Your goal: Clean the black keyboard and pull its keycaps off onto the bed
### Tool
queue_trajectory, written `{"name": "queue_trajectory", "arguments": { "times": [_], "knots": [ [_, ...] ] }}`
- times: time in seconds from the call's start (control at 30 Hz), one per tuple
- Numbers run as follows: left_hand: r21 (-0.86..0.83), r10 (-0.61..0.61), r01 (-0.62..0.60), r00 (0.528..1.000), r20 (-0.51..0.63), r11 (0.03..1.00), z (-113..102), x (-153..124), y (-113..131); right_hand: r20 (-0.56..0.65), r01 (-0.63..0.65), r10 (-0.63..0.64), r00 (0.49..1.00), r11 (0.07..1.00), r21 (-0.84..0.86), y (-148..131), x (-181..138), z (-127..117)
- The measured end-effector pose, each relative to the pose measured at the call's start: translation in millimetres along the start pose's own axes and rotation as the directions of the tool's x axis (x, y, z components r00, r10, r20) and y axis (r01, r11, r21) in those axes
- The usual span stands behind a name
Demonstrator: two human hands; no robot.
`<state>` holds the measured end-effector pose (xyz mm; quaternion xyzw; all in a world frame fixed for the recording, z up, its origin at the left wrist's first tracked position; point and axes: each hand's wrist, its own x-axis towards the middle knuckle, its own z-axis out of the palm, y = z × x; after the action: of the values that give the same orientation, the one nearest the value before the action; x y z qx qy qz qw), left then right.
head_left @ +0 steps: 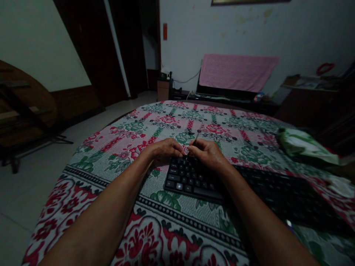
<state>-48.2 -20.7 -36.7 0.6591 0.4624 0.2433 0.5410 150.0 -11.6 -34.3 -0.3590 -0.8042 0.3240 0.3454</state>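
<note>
As left hand (163, 149) curls at keyboard (188, 179), right hand (208, 153) pinches tool (195, 139)

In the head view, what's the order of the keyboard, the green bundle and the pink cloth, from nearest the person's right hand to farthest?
1. The keyboard: directly under the right hand, which grips a thin stick.
2. The green bundle: on the bed, off to the right.
3. The pink cloth: draped across the room, by the far wall.
</note>
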Motion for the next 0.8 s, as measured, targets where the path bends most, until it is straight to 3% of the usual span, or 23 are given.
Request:
{"name": "queue_trajectory", "arguments": {
  "times": [0.2,0.57,0.7,0.8],
  "knots": [
    [0.016,-0.003,0.003,1.000,-0.015,1.000,0.4,-1.5,4.7,0.006,-0.037,0.037,0.999,0.995,0.093,-3.8,-4.3,-3.4],
    [0.043,0.108,-0.111,0.991,0.081,0.993,3.3,3.7,5.9,-0.039,-0.162,0.176,0.984,0.959,0.231,-5.5,-5.9,-5.8],
    [-0.053,0.120,-0.120,0.993,-0.001,0.991,6.9,4.2,7.4,-0.061,-0.202,0.226,0.972,0.942,0.268,-3.0,-6.6,-6.8],
    [-0.142,0.055,-0.072,0.991,-0.120,0.987,10.5,3.8,6.7,-0.024,-0.184,0.197,0.980,0.945,0.270,-2.5,-7.6,-8.9]
  ]
}}
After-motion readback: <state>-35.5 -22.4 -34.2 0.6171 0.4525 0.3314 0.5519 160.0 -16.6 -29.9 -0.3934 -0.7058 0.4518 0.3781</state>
